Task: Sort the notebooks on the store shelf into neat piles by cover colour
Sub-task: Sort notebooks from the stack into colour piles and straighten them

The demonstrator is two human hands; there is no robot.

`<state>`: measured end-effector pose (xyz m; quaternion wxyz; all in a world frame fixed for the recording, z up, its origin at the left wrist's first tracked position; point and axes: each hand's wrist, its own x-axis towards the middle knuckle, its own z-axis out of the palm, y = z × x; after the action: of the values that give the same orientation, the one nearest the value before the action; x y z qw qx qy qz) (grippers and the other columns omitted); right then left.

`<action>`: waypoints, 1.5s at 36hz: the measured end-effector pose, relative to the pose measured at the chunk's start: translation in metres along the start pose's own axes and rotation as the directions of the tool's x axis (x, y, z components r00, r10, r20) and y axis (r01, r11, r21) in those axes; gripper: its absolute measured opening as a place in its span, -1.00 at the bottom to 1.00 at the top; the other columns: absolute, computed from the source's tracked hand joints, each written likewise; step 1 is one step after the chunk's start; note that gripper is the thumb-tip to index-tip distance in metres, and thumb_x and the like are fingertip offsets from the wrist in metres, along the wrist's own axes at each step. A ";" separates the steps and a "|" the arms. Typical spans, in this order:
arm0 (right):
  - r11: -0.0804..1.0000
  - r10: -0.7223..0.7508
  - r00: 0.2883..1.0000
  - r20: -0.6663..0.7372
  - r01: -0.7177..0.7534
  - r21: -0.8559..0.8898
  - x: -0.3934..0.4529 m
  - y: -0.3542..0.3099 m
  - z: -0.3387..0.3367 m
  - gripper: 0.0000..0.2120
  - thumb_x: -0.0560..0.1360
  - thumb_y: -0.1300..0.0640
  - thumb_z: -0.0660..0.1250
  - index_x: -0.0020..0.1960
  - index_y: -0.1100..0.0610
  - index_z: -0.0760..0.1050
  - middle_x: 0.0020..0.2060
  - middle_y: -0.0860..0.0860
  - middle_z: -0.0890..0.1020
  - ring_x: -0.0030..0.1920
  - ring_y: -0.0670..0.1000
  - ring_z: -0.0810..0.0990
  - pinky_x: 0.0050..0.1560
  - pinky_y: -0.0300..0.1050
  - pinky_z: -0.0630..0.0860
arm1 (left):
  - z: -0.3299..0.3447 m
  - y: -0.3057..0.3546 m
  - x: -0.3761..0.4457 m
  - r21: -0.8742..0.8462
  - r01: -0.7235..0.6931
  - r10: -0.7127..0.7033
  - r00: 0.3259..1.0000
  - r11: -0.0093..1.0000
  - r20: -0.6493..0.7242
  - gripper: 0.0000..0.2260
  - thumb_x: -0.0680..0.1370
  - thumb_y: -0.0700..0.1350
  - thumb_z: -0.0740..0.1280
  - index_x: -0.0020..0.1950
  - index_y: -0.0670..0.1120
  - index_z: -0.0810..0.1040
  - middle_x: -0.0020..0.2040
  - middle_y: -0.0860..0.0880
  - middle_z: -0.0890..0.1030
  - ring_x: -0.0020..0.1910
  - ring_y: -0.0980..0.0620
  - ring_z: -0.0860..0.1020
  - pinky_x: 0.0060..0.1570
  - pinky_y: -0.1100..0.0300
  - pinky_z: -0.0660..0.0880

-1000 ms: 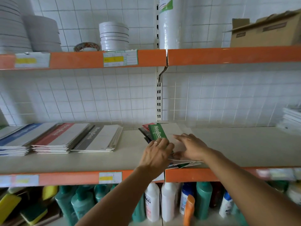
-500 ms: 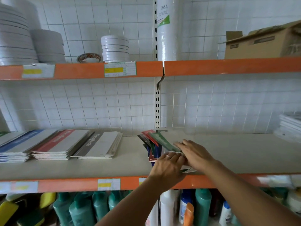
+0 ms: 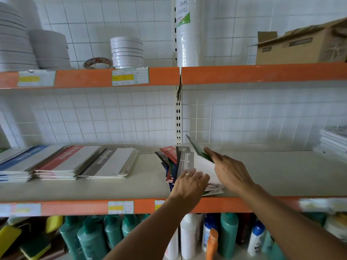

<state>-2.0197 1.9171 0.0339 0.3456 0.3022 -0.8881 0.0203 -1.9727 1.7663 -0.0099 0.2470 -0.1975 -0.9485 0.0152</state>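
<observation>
"NoteBook" on grey notebook in the loose heap, "NoteBook" on grey pile and red pile, shelf price tags illegible

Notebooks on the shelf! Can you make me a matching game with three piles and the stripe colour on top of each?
Piles:
1. leftmost sorted pile
2. middle sorted pile
3. sorted pile nearest the hands

Stripe colours:
a. grey
b. blue
c. red

Pairs: 1-b, 2-c, 3-a
</observation>
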 end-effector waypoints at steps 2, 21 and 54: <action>0.998 0.017 0.993 0.117 -0.023 0.052 -0.001 -0.001 -0.002 -0.21 0.17 0.32 0.58 0.37 0.12 0.45 0.00 0.07 0.68 -0.22 -0.02 0.67 -0.44 -0.22 0.52 | -0.004 0.001 -0.001 -0.011 0.014 -0.014 1.000 1.000 -0.011 -0.91 0.52 -0.05 0.20 -0.12 -0.04 0.45 -0.27 0.03 0.57 -0.29 0.03 0.57 -0.35 0.25 0.49; 0.964 -0.033 0.972 0.233 -0.031 0.263 0.021 -0.031 -0.001 -0.23 0.51 0.50 0.09 0.55 -0.09 0.00 0.54 -0.05 0.10 0.49 -0.02 0.21 0.30 -0.18 0.38 | -0.064 -0.069 -0.057 0.165 0.241 -0.220 0.966 0.956 -0.135 -0.52 0.32 -0.21 0.01 -0.10 -0.04 0.71 -0.12 -0.01 0.70 -0.19 0.02 0.68 -0.49 0.23 0.54; 0.975 0.063 0.960 0.271 -0.117 0.190 0.128 -0.200 0.060 -0.21 0.49 0.50 0.10 0.56 -0.08 -0.02 0.54 -0.07 0.11 0.50 -0.07 0.17 0.43 -0.16 0.15 | -0.018 -0.293 -0.131 -0.013 0.353 -0.335 0.898 0.936 0.286 -0.52 0.58 0.21 0.18 0.37 -0.05 0.36 0.35 0.01 0.44 0.31 -0.03 0.43 0.19 0.07 0.45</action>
<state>-2.0199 1.6722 0.0341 0.1903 0.2951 -0.9323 0.0866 -1.9668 1.4448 -0.0179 0.1033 -0.0306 -0.9937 -0.0316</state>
